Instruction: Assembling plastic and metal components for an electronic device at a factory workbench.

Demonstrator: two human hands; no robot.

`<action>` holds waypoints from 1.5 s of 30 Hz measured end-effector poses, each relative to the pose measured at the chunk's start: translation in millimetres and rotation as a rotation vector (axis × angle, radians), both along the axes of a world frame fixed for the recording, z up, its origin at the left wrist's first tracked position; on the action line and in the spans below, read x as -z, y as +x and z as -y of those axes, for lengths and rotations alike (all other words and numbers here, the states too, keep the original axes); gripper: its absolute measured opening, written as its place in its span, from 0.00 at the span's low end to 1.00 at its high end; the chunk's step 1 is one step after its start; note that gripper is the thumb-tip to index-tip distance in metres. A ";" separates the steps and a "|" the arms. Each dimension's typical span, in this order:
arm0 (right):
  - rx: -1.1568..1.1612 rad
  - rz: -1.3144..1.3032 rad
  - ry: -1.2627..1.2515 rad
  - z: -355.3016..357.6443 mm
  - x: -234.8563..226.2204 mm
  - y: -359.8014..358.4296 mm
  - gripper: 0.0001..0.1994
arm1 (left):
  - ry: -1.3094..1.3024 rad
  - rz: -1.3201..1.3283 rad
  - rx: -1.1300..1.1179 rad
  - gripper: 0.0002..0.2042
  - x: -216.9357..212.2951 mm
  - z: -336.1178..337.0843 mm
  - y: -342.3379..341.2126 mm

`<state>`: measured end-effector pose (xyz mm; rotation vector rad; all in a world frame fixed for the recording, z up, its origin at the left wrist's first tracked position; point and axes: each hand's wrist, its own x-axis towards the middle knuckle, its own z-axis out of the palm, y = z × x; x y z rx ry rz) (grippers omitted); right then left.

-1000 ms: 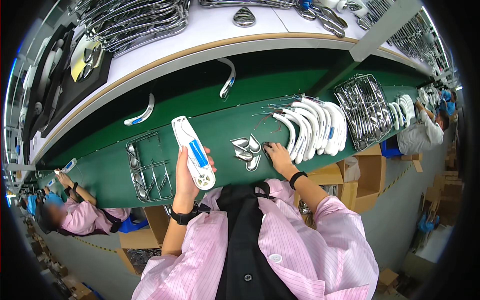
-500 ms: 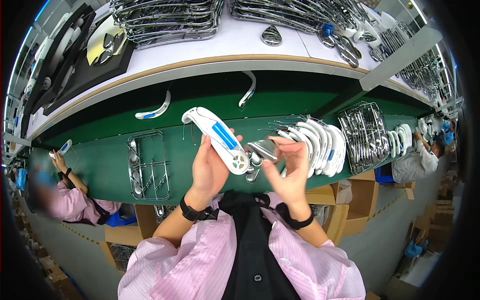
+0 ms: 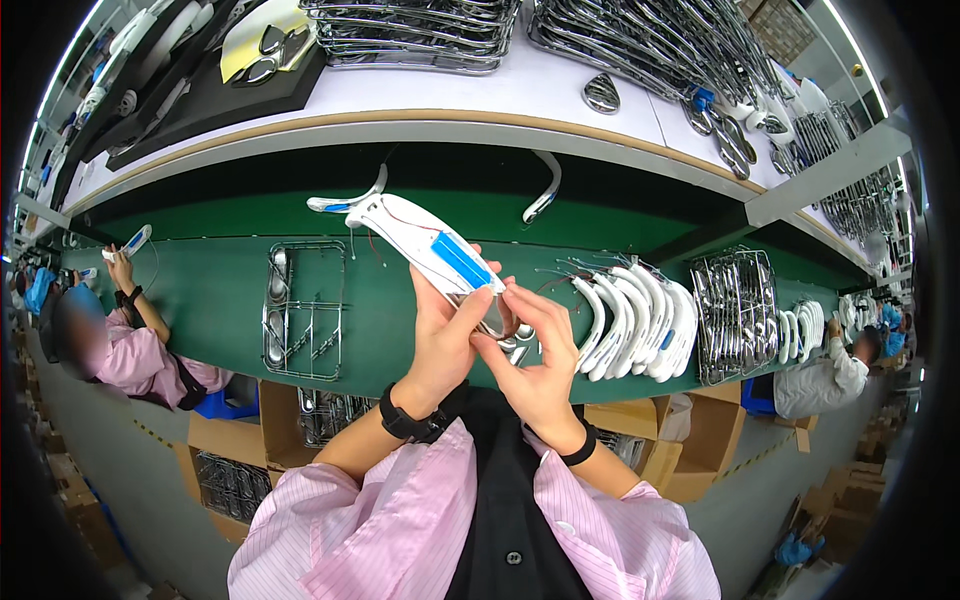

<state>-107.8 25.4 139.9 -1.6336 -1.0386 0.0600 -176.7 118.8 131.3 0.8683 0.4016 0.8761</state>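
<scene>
My left hand [image 3: 438, 335] is closed round the lower part of a white curved plastic housing [image 3: 400, 238], held tilted above the green table. A blue rectangular block [image 3: 460, 260] and thin wires show on the housing's inner side. At its lower, rounded end, the fingers of my right hand [image 3: 540, 370] pinch a shiny chrome cover [image 3: 494, 320] against it. Both thumbs meet there, so most of the cover and the housing's round end are hidden. Just below, a few small chrome pieces [image 3: 517, 353] are partly covered by my right hand.
Right of my hands stands a row of white curved housings [image 3: 655, 315], then a wire rack [image 3: 735, 315] of chrome parts. Another wire rack [image 3: 342, 330] lies left. A shelf edge [image 3: 430, 130] crosses ahead, carrying stacked racks. Co-workers sit at left [image 3: 150, 360] and right [image 3: 825, 385].
The chrome cover in my right hand has moved left from beside the housing onto its rounded end. My left thumb has come over to that end. The whole view has shifted slightly.
</scene>
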 end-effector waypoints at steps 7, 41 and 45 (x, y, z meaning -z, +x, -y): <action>-0.255 -0.777 -0.091 20.3 -0.6 14.6 0.26 | -0.106 0.139 0.186 0.30 -3.1 -5.9 -12.6; -0.528 -0.284 -0.360 31.8 -34.4 0.9 0.16 | -0.005 0.078 0.447 0.56 -15.7 -1.8 -25.3; -0.507 -0.376 -0.371 34.2 -31.0 -3.3 0.17 | 0.026 0.141 0.452 0.53 -8.6 -3.0 -26.5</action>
